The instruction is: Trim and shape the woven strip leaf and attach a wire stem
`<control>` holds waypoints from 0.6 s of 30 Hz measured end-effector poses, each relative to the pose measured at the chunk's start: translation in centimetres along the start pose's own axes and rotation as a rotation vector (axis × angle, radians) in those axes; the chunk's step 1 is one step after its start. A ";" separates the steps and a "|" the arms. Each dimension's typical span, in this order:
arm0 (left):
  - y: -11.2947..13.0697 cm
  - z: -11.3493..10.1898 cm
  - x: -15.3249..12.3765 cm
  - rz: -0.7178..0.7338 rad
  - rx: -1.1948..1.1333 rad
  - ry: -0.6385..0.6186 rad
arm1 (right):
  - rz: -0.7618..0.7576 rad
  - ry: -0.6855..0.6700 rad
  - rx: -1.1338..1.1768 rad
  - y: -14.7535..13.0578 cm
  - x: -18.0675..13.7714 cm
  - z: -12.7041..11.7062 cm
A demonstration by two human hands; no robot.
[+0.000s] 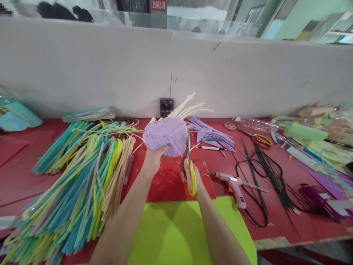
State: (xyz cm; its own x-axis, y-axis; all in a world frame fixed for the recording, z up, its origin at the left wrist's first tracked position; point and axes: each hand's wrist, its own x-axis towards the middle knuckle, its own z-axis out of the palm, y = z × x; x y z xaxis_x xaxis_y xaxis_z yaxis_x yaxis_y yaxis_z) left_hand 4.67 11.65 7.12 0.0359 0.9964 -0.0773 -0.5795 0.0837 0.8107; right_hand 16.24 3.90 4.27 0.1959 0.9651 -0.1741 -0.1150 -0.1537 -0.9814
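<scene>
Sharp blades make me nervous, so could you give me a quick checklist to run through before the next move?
1. Left hand gripping the lilac oval: ok, thumb on its front.
2. Right hand holding the scissors: ok.
3. Left thumb apart from the blades: ok, they are at the oval's right edge.
4. Blades shut: cannot tell.
5. Cream stems tucked in: not ok, several jut out above the oval.
6. Glue gun cool: cannot tell; it lies right of the hands.

Even, diffuse light; soft shadows on green mat (169,239); edges stretched, soft; two small patches pixelated.
</scene>
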 end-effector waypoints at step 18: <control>-0.4 0.1 0.1 0.011 -0.008 -0.030 | -0.081 0.021 -0.041 0.7 0.3 0.0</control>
State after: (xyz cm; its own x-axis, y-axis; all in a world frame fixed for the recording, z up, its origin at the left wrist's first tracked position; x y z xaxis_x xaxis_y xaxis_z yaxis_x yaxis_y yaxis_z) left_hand 4.98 11.70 6.81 0.0537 0.9973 -0.0509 -0.5865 0.0728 0.8066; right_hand 16.24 4.10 3.49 0.2231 0.9701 -0.0956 -0.0577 -0.0848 -0.9947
